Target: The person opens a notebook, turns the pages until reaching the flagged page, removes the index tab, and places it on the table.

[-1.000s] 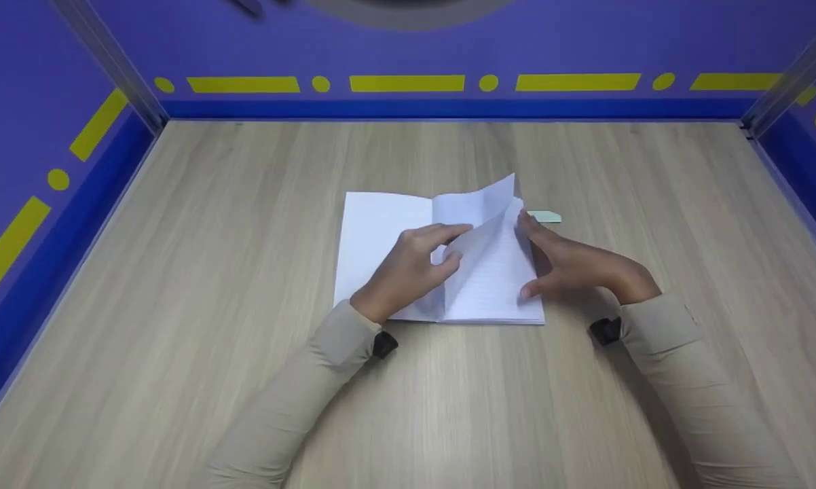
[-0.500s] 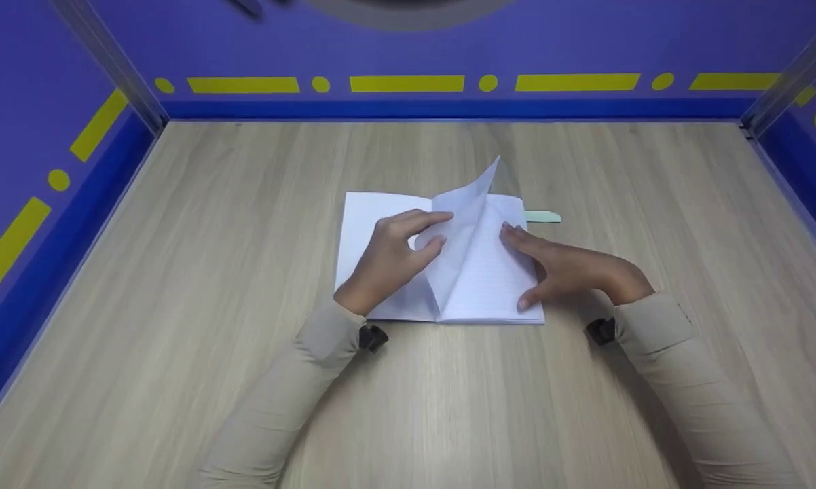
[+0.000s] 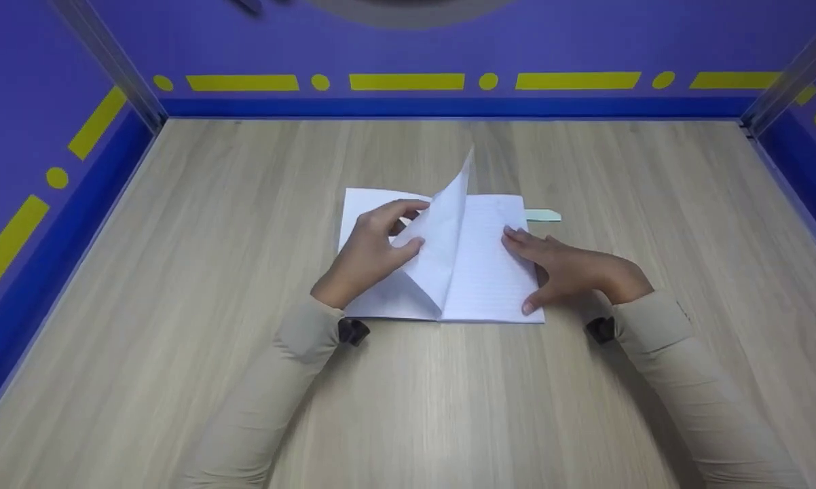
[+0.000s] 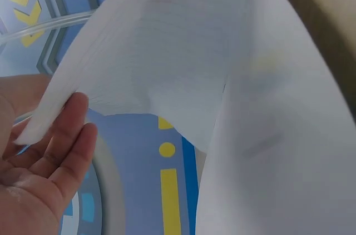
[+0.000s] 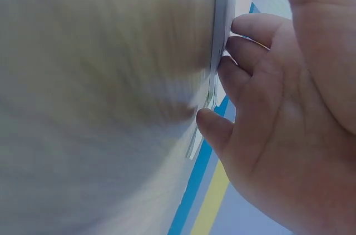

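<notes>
An open notebook (image 3: 489,272) with lined white pages lies on the table. My left hand (image 3: 374,248) holds a lifted page (image 3: 442,231) between thumb and fingers, above the notebook's left half. The page stands up from the spine and curves, its far corner pointing upward. In the left wrist view, the edge of that page (image 4: 183,40) passes between the thumb and fingers of my left hand (image 4: 44,163). Resting on the right-hand page near its outer edge is my right hand (image 3: 571,268), thumb and fingers spread. The right wrist view shows the fingers of my right hand (image 5: 278,113) along the notebook's edge.
A pale green tab (image 3: 542,215) sticks out past the notebook's right edge. Around it is the wood-grain table (image 3: 245,224). Blue panels with yellow marks (image 3: 406,81) bound the table at the back and sides.
The left hand has carried the lifted page leftward across the spine, uncovering more of the right-hand page. The right hand has shifted slightly inward and down on the right-hand page.
</notes>
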Available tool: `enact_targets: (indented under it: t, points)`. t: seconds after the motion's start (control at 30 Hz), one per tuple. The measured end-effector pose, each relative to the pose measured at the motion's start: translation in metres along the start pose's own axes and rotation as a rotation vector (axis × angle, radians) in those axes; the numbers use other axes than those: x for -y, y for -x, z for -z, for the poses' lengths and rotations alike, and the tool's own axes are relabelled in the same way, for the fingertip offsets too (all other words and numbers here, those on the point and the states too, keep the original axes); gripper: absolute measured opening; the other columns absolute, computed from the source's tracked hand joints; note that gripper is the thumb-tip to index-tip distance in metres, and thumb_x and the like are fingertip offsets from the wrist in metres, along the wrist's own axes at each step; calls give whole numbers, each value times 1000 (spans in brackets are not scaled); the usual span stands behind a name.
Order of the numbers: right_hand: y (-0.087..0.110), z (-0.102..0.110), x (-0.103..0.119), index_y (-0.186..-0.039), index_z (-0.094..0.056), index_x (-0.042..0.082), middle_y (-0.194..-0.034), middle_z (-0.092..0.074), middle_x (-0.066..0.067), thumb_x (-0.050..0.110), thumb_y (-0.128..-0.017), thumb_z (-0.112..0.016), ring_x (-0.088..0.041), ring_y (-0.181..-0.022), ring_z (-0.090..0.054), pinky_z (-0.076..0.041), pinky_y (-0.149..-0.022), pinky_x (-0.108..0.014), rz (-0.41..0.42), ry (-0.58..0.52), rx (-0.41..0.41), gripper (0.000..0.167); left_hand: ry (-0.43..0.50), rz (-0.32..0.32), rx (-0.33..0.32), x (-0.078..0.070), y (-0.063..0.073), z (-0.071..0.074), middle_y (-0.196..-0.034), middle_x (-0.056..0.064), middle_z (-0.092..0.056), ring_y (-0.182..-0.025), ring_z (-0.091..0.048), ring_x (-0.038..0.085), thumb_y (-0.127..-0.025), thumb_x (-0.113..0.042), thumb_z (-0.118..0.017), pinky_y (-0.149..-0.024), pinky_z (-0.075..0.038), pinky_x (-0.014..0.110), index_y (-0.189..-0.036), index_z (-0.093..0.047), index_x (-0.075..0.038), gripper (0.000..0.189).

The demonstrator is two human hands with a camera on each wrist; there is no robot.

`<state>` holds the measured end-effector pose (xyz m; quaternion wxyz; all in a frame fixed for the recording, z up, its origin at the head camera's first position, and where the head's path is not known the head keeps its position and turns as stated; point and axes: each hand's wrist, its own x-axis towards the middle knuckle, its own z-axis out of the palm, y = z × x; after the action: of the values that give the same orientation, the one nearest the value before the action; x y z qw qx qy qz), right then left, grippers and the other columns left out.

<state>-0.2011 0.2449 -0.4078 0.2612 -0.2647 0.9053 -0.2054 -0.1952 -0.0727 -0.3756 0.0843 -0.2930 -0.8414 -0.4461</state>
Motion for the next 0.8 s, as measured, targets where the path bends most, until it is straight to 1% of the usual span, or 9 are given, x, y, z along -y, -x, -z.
enact_targets:
  t: [0.1,0.2,0.3,0.37,0.43,0.47,0.53,0.7,0.8]
  points:
    - [0,0,0,-154,-7,6,-163,2,-11,41,-71,-82,-30,-150,1,-2,-119,-54,-6,1,3,117,-18,18,30,4,2,7,-116,11,-65,-98,-59,19,-83,0,-67,-81,-51,29,-128,-58,-3,46]
    - [-1,0,0,-154,-7,6,-163,3,-12,42,-71,-82,-30,-150,1,-2,-119,-55,-6,-1,3,117,-23,25,39,8,3,13,-122,11,-62,-95,-59,21,-82,0,-68,-84,-51,29,-131,-56,-3,51]
    - [-1,-1,-1,-154,-7,5,-163,3,-12,41,-71,-82,-29,-150,1,-2,-119,-54,-8,-4,4,118,-38,28,49,13,4,18,-135,12,-53,-111,-58,23,-81,-1,-70,-96,-49,33,-135,-53,-4,57]
    - [-1,-1,-1,-154,-7,5,-163,3,-12,43,-71,-82,-30,-150,2,-2,-119,-55,-7,2,4,118,-79,34,54,16,6,20,-147,13,-42,-129,-47,27,-81,-3,-71,-108,-41,40,-138,-50,-6,61]
    - [-2,-1,-1,-154,-7,5,-162,3,-12,43,-71,-81,-30,-150,1,-2,-119,-55,-6,5,5,118,-139,36,61,20,7,22,-156,13,-29,-145,-26,29,-80,-5,-73,-114,-32,45,-141,-49,-9,66]
    - [-2,-1,-1,-154,-7,5,-162,3,-12,43,-71,-81,-30,-150,1,-3,-119,-55,-5,8,6,118,-172,38,64,22,8,23,-159,12,-22,-148,-15,30,-80,-7,-74,-116,-27,47,-142,-48,-10,68]
    - [-1,0,-1,-154,-7,5,-162,3,-13,44,-71,-81,-31,-150,1,-3,-119,-56,-2,7,9,117,-242,32,69,25,9,25,-162,12,-11,-150,-1,32,-79,-10,-76,-119,-16,51,-144,-45,-13,73]
    - [-1,1,-2,-153,-6,3,-162,3,-15,45,-72,-80,-33,-150,2,-3,-118,-57,9,-6,17,117,-351,39,111,31,11,28,-163,13,2,-149,11,35,-77,-15,-78,-119,3,56,-151,-31,-15,87]
    - [0,2,-2,-153,-7,3,-162,3,-15,45,-72,-80,-33,-150,1,-3,-118,-57,14,-2,16,117,-368,68,172,34,13,29,-163,12,4,-149,13,34,-79,-18,-76,-118,5,57,-152,-27,-16,89]
